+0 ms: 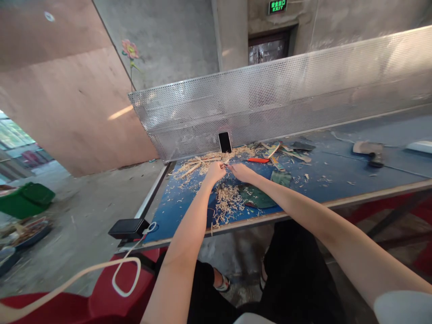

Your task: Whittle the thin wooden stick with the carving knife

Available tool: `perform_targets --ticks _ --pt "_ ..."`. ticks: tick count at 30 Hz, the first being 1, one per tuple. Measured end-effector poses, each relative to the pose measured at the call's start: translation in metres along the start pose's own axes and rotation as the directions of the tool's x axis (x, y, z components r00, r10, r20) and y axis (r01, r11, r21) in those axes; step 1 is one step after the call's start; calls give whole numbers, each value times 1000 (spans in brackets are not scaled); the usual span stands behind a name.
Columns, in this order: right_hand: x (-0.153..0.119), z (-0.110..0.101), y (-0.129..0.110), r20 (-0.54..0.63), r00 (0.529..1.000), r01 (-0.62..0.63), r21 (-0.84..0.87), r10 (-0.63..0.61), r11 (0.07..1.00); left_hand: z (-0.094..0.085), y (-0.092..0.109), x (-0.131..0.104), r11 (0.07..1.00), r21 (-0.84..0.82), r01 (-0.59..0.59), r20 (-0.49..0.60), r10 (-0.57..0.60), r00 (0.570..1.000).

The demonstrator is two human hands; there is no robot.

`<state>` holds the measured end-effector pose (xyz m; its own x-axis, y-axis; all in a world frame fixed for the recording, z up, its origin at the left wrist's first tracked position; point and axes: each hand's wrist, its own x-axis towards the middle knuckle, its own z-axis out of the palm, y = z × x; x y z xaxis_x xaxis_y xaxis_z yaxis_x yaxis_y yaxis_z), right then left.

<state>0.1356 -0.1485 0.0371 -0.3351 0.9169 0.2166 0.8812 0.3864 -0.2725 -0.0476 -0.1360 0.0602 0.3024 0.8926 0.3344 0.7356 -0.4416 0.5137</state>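
Note:
Both my hands meet over the blue table (175, 202), among pale wood shavings (229, 200). The fingers of my left hand (216, 171) are closed round something small that I cannot make out. My right hand (241, 172) is closed beside it, its fingertips at the same small object. Just beyond them a dark-screened phone (225, 142) leans upright against the perforated metal panel (270, 96). To the right of my hands lies an orange-red tool (258, 160), near several thin wood strips (297, 155). A dark green sheet (258, 197) lies under my right forearm.
A hatchet-like tool (369, 150) rests on the table's right part. At the near left corner sit a black box (128, 228) and a white cable (126, 261). A red chair (114, 288) is at lower left, a green bin (29, 198) farther left.

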Motion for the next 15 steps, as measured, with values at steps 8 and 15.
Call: perform_targets --ticks 8,15 --pt "3 6 3 -46 999 -18 -14 18 1000 -1 4 -2 996 -85 3 -19 -5 1000" --pt "11 -5 51 -156 975 -157 9 157 987 -5 8 -5 985 -165 46 43 -39 998"
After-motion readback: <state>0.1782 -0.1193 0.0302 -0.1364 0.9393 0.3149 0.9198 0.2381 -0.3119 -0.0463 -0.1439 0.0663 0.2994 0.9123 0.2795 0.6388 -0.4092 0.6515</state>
